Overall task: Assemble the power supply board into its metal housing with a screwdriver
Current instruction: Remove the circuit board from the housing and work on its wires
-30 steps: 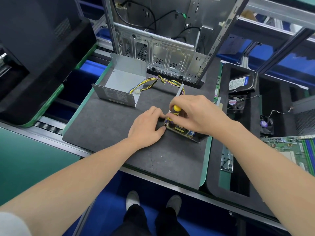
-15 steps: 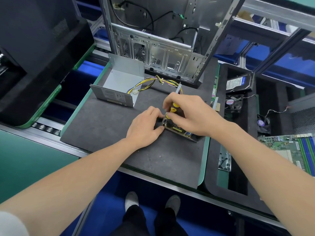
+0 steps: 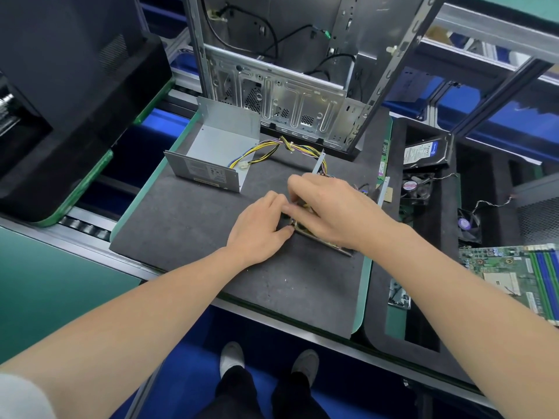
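The power supply board (image 3: 325, 241) lies in its low metal base on the black mat, mostly hidden under both hands. My right hand (image 3: 332, 211) curls over the screwdriver (image 3: 306, 206), of which only a sliver of yellow handle shows. My left hand (image 3: 260, 228) pinches the board's near left corner, thumb and fingertips right beside the right hand. A bundle of coloured wires (image 3: 272, 146) runs from the board toward the grey metal housing cover (image 3: 220, 146), which stands open and apart at the mat's far left.
An open computer case (image 3: 287, 92) stands behind the black mat (image 3: 196, 225). To the right a black tray holds a hard drive (image 3: 423, 152) and two fans (image 3: 416, 189); a green motherboard (image 3: 514, 273) lies beyond. A large black unit (image 3: 75, 86) fills the left.
My right hand has closed down over the screwdriver, so its yellow handle is now almost hidden. My left hand stays at the board's corner.
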The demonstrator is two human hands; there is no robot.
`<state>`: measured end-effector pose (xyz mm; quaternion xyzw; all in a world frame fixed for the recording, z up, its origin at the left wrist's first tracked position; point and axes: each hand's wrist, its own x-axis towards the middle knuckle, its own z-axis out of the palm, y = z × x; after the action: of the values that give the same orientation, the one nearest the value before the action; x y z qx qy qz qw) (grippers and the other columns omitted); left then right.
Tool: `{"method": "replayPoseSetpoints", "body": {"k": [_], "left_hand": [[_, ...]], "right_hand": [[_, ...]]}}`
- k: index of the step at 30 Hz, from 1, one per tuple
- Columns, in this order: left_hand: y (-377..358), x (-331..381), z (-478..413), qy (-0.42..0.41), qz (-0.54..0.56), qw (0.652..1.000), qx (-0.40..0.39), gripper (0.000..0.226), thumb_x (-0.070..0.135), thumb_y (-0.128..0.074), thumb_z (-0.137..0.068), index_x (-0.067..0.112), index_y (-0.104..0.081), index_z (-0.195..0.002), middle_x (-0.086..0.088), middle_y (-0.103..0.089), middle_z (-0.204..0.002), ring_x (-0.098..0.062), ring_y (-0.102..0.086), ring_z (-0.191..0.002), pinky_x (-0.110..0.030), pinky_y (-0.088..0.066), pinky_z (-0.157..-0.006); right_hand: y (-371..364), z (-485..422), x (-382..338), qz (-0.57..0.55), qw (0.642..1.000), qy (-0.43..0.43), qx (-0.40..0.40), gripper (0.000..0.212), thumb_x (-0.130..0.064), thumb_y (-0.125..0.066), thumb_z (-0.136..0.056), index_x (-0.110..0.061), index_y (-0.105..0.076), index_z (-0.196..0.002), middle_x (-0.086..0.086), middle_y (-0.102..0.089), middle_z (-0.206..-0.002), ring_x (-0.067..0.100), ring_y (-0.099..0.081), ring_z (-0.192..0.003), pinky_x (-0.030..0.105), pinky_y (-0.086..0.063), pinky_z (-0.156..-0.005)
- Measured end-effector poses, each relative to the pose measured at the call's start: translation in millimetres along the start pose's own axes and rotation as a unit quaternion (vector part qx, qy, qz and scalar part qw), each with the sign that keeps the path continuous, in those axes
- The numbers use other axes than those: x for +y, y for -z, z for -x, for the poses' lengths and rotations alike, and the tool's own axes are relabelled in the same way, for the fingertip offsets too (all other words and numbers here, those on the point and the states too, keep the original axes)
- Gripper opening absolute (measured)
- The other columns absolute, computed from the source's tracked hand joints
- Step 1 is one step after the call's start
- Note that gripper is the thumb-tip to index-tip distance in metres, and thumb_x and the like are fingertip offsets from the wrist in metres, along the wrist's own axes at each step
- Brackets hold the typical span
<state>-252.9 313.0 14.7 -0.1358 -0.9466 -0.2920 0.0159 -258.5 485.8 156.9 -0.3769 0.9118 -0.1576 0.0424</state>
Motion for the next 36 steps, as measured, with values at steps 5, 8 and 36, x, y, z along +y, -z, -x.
{"method": "replayPoseSetpoints", "body": {"k": [5, 8, 36], "left_hand": [[-0.4, -2.1, 1.3, -0.015, 0.004, 1.0, 0.002, 0.027, 0.042, -0.062, -0.086, 0.032, -0.045, -0.105, 0.015, -0.04, -0.102, -0.017, -0.051, -0.096, -0.033, -0.033, -0.068], [-0.3, -2.2, 2.2, -0.01, 0.003, 1.0, 0.003, 0.029, 0.041, -0.063, -0.085, 0.035, -0.038, -0.097, 0.018, -0.033, -0.097, -0.016, -0.05, -0.093, -0.036, -0.037, -0.066], [3.8, -1.1, 4.9, 0.014, 0.045, 0.999, -0.002, 0.028, 0.038, -0.07, -0.087, 0.039, -0.048, -0.104, 0.02, -0.049, -0.109, -0.013, -0.056, -0.102, -0.034, -0.044, -0.076]], "right_hand": [[-2.7, -1.8, 11.2, -0.028, 0.999, -0.022, -0.026, 0.015, -0.027, -0.059, -0.103, -0.02, -0.048, -0.111, -0.012, -0.058, -0.089, 0.024, -0.06, -0.085, 0.036, -0.038, -0.066], [-11.7, -1.4, 10.3, 0.021, 0.998, -0.051, 0.013, 0.026, -0.041, -0.064, -0.1, -0.021, -0.049, -0.106, -0.014, -0.048, -0.067, 0.03, -0.058, -0.075, 0.037, -0.041, -0.056], [19.6, -4.2, 8.4, 0.017, 0.994, -0.065, -0.092, 0.014, -0.026, -0.063, -0.101, -0.023, -0.05, -0.103, -0.009, -0.052, -0.098, 0.027, -0.058, -0.093, 0.044, -0.05, -0.077]]}}
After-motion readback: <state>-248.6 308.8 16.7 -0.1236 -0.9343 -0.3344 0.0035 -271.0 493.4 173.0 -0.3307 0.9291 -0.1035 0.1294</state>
